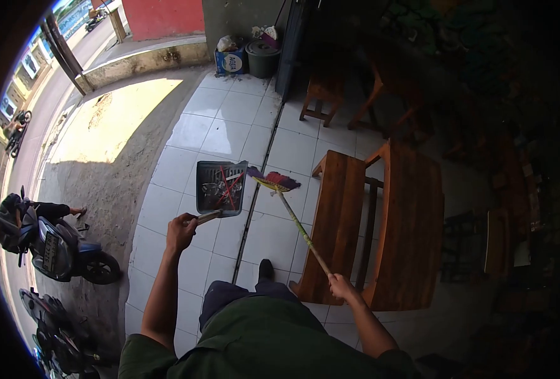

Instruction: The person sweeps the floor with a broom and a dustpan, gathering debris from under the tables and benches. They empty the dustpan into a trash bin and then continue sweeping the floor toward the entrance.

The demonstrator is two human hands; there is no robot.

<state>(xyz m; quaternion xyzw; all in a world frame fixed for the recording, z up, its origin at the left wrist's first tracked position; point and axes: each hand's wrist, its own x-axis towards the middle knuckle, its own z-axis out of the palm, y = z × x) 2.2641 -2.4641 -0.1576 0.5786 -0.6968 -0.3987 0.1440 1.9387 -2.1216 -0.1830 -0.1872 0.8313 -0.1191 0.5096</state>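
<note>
My left hand (182,232) is closed round the short handle of a dark dustpan (237,203). Bits of litter (220,187), among them red strips and clear pieces, lie in the pan. My right hand (341,287) grips the stick of a broom (275,181), whose yellow head has purple and red bristles. That head is just right of the dustpan, above the white tiled floor (217,126); whether it touches the tiles I cannot tell.
A wooden bench (340,234) and a wooden table (413,227) stand at the right. A lidded bin (263,60) and a blue box (231,62) are by the wall ahead. At the left are a parked motorbike (65,249) and a person's leg (52,210).
</note>
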